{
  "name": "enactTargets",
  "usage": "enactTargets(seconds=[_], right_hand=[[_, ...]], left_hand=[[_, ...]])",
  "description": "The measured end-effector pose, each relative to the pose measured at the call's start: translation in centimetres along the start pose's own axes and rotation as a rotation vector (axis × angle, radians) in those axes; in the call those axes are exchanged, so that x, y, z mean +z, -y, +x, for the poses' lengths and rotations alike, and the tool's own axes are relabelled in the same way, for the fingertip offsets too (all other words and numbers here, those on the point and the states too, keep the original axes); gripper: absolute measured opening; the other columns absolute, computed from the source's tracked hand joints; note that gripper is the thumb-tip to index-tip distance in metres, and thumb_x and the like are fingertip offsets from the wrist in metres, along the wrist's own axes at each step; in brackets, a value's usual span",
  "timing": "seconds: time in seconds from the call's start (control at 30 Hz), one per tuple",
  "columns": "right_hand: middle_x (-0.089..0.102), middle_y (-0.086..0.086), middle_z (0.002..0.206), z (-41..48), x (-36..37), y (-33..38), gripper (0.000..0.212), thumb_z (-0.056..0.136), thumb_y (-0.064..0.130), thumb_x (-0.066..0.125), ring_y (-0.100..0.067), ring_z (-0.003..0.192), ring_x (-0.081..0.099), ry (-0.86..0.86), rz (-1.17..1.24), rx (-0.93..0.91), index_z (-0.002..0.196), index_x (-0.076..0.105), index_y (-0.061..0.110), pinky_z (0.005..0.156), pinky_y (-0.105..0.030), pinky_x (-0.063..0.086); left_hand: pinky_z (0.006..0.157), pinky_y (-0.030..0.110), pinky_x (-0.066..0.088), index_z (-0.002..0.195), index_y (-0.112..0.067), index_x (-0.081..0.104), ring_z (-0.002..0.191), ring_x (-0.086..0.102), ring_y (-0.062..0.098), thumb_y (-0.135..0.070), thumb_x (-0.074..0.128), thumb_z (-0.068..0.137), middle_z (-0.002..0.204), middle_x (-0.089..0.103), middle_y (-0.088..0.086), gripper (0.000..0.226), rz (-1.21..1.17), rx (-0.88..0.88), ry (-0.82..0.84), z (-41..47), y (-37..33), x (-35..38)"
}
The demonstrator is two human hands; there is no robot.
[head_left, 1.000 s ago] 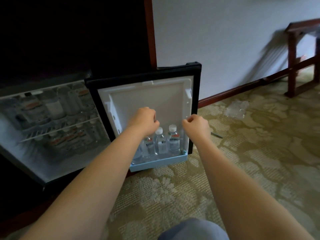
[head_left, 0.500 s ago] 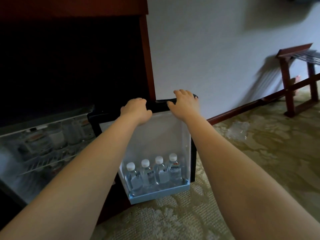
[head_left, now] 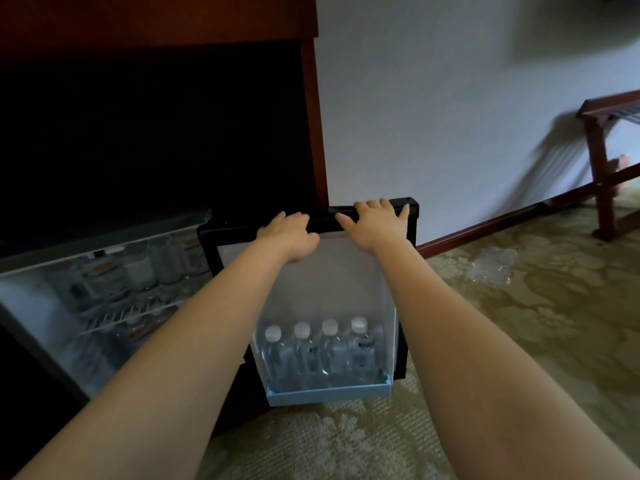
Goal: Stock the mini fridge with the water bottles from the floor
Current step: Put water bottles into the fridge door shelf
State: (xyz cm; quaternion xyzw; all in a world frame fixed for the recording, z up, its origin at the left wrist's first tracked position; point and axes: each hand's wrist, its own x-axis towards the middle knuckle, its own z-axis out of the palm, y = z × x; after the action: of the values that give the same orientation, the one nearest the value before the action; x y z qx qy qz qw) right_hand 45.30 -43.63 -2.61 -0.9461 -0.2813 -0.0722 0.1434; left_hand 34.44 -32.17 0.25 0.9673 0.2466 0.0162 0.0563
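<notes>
Patterned carpet [head_left: 346, 445] lies nearest, under both forearms. Below the hands, between the forearms, four bottles [head_left: 318, 355] stand in the door shelf [head_left: 329, 398]. Orientation: upright, caps up, long axis vertical, side by side in one row along the shelf.

Change: one second ago both hands were closed in front of the inner door panel, just above the caps. Now the hands sit apart on the top edge of the door [head_left: 228, 230].
- Left hand [head_left: 291, 233]: fingers curled over the edge, gripping it.
- Right hand [head_left: 375, 226]: fingers spread and laid over the edge, not clamped.

Judgement: the door row is loaded and the hands are placed to swing the door, so stocking appears near complete.

Left of the left hand, the fridge [head_left: 34, 306] stands open. More bottles show inside it, blurred. Right of the right hand, crumpled clear wrap [head_left: 491, 268] lies on the carpet, and no loose bottles are visible there. Farthest, a wooden rack [head_left: 598, 168] stands by the wall [head_left: 450, 98].
</notes>
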Motion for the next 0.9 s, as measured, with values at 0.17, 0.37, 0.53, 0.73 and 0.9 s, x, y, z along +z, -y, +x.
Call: enactTargets(seconds=[0.17,0.37,0.53,0.73,0.9], right_hand=[[0.040,-0.010,0.147,-4.8,-1.5,1.3,0.066,0.096,0.061,0.020,-0.033,0.141,0.024,0.001,-0.085,0.017,0.142,0.038,0.018,0.113,-0.063,0.005],[0.044,-0.013,0.142,-10.6,-3.7,3.6,0.063,0.096,0.058,0.027,-0.034,0.135,0.033,0.026,-0.113,0.009,0.138,0.044,0.014,0.112,-0.063,0.008],[0.046,-0.012,0.138,-15.4,-4.9,6.4,0.060,0.096,0.056,0.032,-0.034,0.128,0.042,0.030,-0.082,-0.028,0.136,0.045,0.014,0.112,-0.061,0.014],[0.053,-0.014,0.129,-20.2,-5.7,10.4,0.052,0.094,0.050,0.040,-0.034,0.119,0.048,-0.027,-0.010,-0.065,0.129,0.050,0.013,0.099,-0.048,0.035],[0.059,-0.005,0.088,-22.7,-6.4,14.1,0.035,0.093,0.040,0.045,-0.029,0.089,0.058,0.004,0.194,-0.114,0.106,0.060,0.011,0.084,-0.040,0.047]], left_hand=[[0.119,0.042,0.009,0.152,-0.018,0.010,0.147,-0.006,0.022,-0.028,0.031,0.099,0.160,-0.004,0.000,0.058,-0.084,-0.017,-0.019,-4.0,1.1,1.1],[0.116,0.037,0.016,0.150,-0.013,0.023,0.147,0.008,0.024,-0.026,0.032,0.100,0.160,0.008,0.006,0.052,-0.195,-0.066,0.046,-10.7,3.3,0.4],[0.104,0.034,0.033,0.141,-0.009,0.039,0.132,0.039,0.027,-0.023,0.033,0.100,0.148,0.038,0.011,0.044,-0.208,-0.075,0.045,-16.7,5.7,-0.7],[0.075,0.030,0.034,0.092,-0.018,0.047,0.087,0.041,0.018,-0.023,0.037,0.096,0.097,0.044,0.003,0.012,-0.207,-0.104,0.029,-22.1,8.7,-1.5],[0.082,0.032,0.039,0.121,-0.006,0.058,0.096,0.048,0.020,-0.025,0.042,0.097,0.124,0.056,0.012,0.034,-0.273,-0.125,-0.016,-25.4,11.0,-2.5]])
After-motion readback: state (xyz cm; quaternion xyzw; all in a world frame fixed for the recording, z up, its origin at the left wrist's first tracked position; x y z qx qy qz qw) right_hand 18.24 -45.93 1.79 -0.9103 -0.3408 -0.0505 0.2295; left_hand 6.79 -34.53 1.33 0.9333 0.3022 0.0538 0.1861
